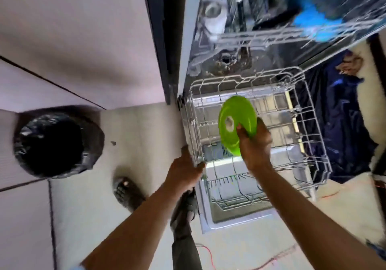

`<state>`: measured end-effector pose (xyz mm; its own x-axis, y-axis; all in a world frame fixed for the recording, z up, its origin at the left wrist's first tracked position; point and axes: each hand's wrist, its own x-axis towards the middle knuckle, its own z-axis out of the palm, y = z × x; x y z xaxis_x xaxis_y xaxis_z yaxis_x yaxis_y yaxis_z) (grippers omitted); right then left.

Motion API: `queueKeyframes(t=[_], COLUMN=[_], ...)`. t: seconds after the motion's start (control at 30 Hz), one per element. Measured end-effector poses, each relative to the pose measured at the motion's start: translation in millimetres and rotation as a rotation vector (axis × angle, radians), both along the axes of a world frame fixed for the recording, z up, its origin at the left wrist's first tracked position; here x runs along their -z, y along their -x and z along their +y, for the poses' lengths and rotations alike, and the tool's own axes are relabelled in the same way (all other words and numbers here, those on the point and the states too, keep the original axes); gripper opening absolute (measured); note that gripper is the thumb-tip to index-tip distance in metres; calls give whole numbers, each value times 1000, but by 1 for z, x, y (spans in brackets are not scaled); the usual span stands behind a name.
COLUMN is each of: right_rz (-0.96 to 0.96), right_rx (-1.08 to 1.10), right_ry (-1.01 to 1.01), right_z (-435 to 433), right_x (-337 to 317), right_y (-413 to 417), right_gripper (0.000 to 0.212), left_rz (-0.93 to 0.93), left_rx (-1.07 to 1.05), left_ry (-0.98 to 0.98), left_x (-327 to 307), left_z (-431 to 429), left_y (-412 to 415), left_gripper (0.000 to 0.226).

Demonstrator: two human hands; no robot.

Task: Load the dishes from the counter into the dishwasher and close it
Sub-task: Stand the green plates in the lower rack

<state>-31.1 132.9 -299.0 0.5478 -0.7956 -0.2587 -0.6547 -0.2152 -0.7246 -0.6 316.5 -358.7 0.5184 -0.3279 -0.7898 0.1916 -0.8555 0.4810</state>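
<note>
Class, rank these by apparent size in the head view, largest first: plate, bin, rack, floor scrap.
1. rack
2. bin
3. plate
4. scrap
The plate is held nearer the camera, so true sizes may differ.

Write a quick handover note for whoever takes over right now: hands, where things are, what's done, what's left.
Left hand grips the lower rack at its near left corner.
Right hand holds the green plate on edge above that rack.
Done: dishwasher door open, rack pulled out, no dishes seen in it.
Left: slot the plate, load any remaining dishes, push rack in, close door.
</note>
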Motion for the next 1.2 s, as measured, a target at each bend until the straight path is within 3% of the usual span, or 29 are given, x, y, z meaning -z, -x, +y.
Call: queueKeyframes(t=[0.27,0.4,0.57,0.67,0.87,0.93,1.03,1.2], right_rz=[-82,-91,44,43,153,104,-53,-278], right_rx=[-223,-245,-266,-295,-393,-393,-404,-497], right_ry=[33,90,42,37,25,106,206,136], right_z=[-28,-26,-23,-22,-26,-21,-1,58], right_x=[111,140,165,167,147,124,77,-27], right_y=[-70,-79,-83,-87,-78,-71,-62,-74], right_gripper=[35,37,51,47,55,62,56,41], left_rz=[-140,-174,-95,-113,-131,-251,-488,-927], left_rx=[1,-6,-49,-19,-21,-63,-120,-202], left_ry=[-48,46,105,105,117,195,282,339], left_x=[111,115,116,115,99,78,33,-77], left_z=[-45,-42,-37,-37,-29,-19,6,70], left_y=[-2,4,4,4,-10,-20,-46,-105], left_gripper=[81,72,58,52,69,72,70,56])
